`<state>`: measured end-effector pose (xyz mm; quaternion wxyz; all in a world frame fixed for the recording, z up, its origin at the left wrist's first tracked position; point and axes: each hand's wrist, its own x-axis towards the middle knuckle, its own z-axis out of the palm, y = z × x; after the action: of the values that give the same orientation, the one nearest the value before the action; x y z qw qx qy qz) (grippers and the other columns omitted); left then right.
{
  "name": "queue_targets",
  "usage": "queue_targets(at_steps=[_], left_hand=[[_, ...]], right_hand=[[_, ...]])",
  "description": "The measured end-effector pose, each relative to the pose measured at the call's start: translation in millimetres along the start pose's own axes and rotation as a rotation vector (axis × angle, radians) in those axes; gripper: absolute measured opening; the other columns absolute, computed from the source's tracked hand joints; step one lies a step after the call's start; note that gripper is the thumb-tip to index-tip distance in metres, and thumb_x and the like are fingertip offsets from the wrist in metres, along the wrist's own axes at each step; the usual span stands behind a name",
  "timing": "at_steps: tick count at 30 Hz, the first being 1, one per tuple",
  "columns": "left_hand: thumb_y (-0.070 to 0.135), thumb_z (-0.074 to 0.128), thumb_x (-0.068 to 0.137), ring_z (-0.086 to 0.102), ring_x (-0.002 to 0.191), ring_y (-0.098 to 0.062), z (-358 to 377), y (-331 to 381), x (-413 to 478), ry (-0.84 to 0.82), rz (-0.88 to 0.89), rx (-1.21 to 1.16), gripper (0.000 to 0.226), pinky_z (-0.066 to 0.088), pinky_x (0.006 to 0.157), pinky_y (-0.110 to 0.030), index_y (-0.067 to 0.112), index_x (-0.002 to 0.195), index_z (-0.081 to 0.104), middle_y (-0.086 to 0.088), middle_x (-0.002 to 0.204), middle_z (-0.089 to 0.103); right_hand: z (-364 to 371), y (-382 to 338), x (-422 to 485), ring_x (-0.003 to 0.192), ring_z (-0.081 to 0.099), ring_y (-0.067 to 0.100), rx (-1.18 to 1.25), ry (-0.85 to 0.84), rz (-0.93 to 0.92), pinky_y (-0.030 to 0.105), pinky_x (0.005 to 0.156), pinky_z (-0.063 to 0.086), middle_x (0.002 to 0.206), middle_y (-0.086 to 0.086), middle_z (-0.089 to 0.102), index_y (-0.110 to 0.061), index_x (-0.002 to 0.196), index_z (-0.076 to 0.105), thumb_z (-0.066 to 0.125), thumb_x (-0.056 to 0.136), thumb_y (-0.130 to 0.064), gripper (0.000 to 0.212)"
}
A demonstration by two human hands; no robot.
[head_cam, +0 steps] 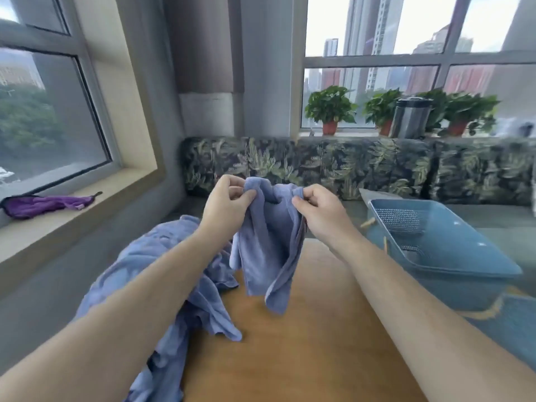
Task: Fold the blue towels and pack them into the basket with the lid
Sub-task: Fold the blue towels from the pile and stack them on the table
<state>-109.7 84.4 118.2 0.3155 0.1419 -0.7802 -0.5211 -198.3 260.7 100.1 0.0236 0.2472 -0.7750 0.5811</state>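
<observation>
No text, label, brand, number or sign can be read anywhere in the view. The buildings (374, 39) behind the window are too blurred to show any writing.

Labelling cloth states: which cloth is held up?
The blue towel pinched by left hand and right hand, hanging; the blue pile lies on the table, the purple cloth on the windowsill.
</observation>
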Motion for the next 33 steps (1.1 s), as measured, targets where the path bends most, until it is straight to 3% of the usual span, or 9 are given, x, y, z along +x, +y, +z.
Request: queue_targets(at_steps=[4, 9, 12, 16, 20, 22, 27, 29, 33], left_hand=[[0.022, 0.074, 0.09, 0.07, 0.09, -0.017, 54, -102, -91, -0.149, -0.275, -0.017, 0.016, 0.057, 0.083, -0.039, 0.019, 0.097, 0.059, -0.003, 0.094, 0.073], [0.04, 0.077, 0.086, 0.066, 0.093, -0.019, 66, -175, -180, -0.154, -0.547, -0.148, 0.027, 0.05, 0.075, -0.033, 0.02, 0.1, 0.066, -0.002, 0.097, 0.071], [0.041, 0.076, 0.081, 0.064, 0.095, -0.022, 45, -190, -184, -0.141, -0.619, -0.195, 0.029, 0.051, 0.08, -0.04, 0.022, 0.101, 0.068, -0.003, 0.098, 0.069], [0.043, 0.086, 0.061, 0.07, 0.101, -0.021, 31, -192, -177, -0.265, -0.74, -0.17, 0.06, 0.053, 0.088, -0.037, 0.016, 0.112, 0.068, -0.006, 0.108, 0.072], [0.027, 0.077, 0.086, 0.071, 0.107, -0.021, 26, -170, -164, -0.417, -0.858, -0.279, 0.032, 0.054, 0.092, -0.036, 0.006, 0.109, 0.075, -0.006, 0.11, 0.076], [0.028, 0.072, 0.09, 0.069, 0.106, -0.02, 16, -162, -152, -0.379, -0.785, -0.33, 0.029, 0.053, 0.096, -0.041, 0.003, 0.104, 0.07, -0.004, 0.11, 0.073], [0.028, 0.064, 0.097, 0.058, 0.061, -0.022, -18, -122, -124, -0.171, -0.508, -0.347, 0.024, 0.048, 0.052, -0.033, 0.014, 0.082, 0.052, -0.005, 0.07, 0.06], [0.034, 0.075, 0.086, 0.059, 0.067, -0.021, -29, -100, -114, -0.135, -0.408, -0.38, 0.024, 0.048, 0.058, -0.036, 0.02, 0.082, 0.056, -0.003, 0.075, 0.061], [0.023, 0.083, 0.078, 0.06, 0.077, -0.02, -40, -55, -97, -0.011, -0.281, -0.484, 0.026, 0.045, 0.066, -0.035, 0.027, 0.089, 0.06, -0.003, 0.088, 0.065]], right_hand=[[-14, 104, -100, 0.07, 0.055, 0.01, 0.033, -0.008, 0.304, 0.03, 0.065, 0.042, 0.077, 0.0, 0.064, -0.005, 0.087, 0.063, 0.061, 0.098, -0.018, 0.018], [-29, 168, -194, 0.065, 0.055, 0.012, 0.163, 0.091, 0.604, 0.023, 0.062, 0.044, 0.063, -0.002, 0.061, -0.007, 0.073, 0.062, 0.064, 0.093, -0.012, 0.021], [-42, 177, -207, 0.074, 0.055, 0.021, 0.217, 0.131, 0.685, 0.037, 0.074, 0.044, 0.069, 0.004, 0.059, -0.019, 0.065, 0.061, 0.07, 0.078, -0.027, 0.017], [-56, 174, -201, 0.079, 0.057, 0.025, 0.308, 0.202, 0.738, 0.044, 0.075, 0.047, 0.076, 0.011, 0.058, -0.022, 0.062, 0.056, 0.068, 0.062, -0.033, 0.017], [-63, 166, -190, 0.087, 0.066, 0.026, 0.291, 0.163, 0.709, 0.044, 0.085, 0.051, 0.087, 0.009, 0.072, -0.013, 0.079, 0.065, 0.075, 0.07, -0.045, 0.034], [-68, 158, -184, 0.099, 0.071, 0.028, 0.274, 0.173, 0.662, 0.048, 0.096, 0.052, 0.099, 0.009, 0.076, -0.008, 0.091, 0.067, 0.075, 0.08, -0.04, 0.035], [-88, 115, -169, 0.113, 0.067, 0.024, 0.329, 0.205, 0.522, 0.05, 0.106, 0.049, 0.125, 0.007, 0.068, -0.029, 0.112, 0.067, 0.08, 0.072, -0.029, 0.042], [-98, 89, -165, 0.111, 0.068, 0.022, 0.385, 0.159, 0.442, 0.042, 0.101, 0.051, 0.128, 0.008, 0.067, -0.038, 0.121, 0.066, 0.077, 0.08, -0.018, 0.047], [-119, 38, -158, 0.097, 0.068, 0.016, 0.388, 0.034, 0.323, 0.03, 0.081, 0.054, 0.118, 0.007, 0.074, -0.024, 0.12, 0.071, 0.056, 0.096, 0.001, 0.037]])
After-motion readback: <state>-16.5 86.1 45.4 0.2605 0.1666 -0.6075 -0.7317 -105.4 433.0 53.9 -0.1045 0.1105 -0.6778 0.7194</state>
